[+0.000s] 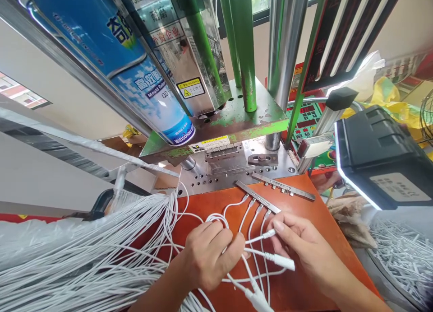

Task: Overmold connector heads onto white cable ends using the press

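My left hand (214,253) is closed round several white cables (254,240), whose ends stick out toward the right. With thumb and fingers, my right hand (301,242) pinches the tip of one white cable connector (269,234). A thicker white connector (283,261) hangs free just below it. Beyond my hands lies a narrow metal mold bar (259,197) with several white cables running out of its near side. Behind it rests a second metal bar (284,186) with small pieces along its edge. Both bars lie on the orange-brown work surface (314,217).
A large bundle of white cables (111,253) fills the left. Ahead stands a green press plate (237,118) above a steel bed (216,172). A blue spray can (135,68) stands on the plate. At right are a black lamp (389,163) and a bag of white scraps (406,253).
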Demonstrator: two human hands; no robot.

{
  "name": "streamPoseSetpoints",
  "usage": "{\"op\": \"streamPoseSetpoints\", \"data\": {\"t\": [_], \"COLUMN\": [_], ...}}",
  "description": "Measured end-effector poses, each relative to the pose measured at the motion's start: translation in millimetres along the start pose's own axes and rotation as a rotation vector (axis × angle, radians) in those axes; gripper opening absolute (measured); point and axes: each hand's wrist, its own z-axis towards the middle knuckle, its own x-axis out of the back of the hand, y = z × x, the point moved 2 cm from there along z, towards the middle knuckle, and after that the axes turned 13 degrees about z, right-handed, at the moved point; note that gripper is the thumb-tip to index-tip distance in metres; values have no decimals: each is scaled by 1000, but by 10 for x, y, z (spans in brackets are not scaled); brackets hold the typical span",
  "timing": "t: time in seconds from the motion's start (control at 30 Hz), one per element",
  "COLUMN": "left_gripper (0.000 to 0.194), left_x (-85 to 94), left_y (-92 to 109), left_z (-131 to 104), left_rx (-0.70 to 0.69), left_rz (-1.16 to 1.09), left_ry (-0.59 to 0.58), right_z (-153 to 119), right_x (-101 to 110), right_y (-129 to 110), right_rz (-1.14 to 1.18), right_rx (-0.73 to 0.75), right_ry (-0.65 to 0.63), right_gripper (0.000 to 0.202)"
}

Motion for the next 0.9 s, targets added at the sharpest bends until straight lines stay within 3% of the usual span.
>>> {"op": "streamPoseSetpoints", "data": {"t": [0.17,0.37,0.57,0.77,0.9], "left_gripper": [19,25,25,18,17], "left_x": [10,27,7,-47,-81], "left_y": [-3,16,26,17,15], "left_z": [8,-7,8,26,4], "left_rx": [-41,-48,-44,1,-10], "left_rz": [45,46,70,102,101], "left_ry": [-35,-60,-53,-24,-62], "right_z": [-72,-138,-127,-408,-564], "right_x": [31,78,148,114,27], "right_y": [-35,-22,-48,-131,-33], "right_rz": [-83,-203,-318,-685,-642], "right_rx": [86,175,167,537,461], "right_ry": [97,107,111,188,291], "right_gripper": [31,28,30,29,16]}}
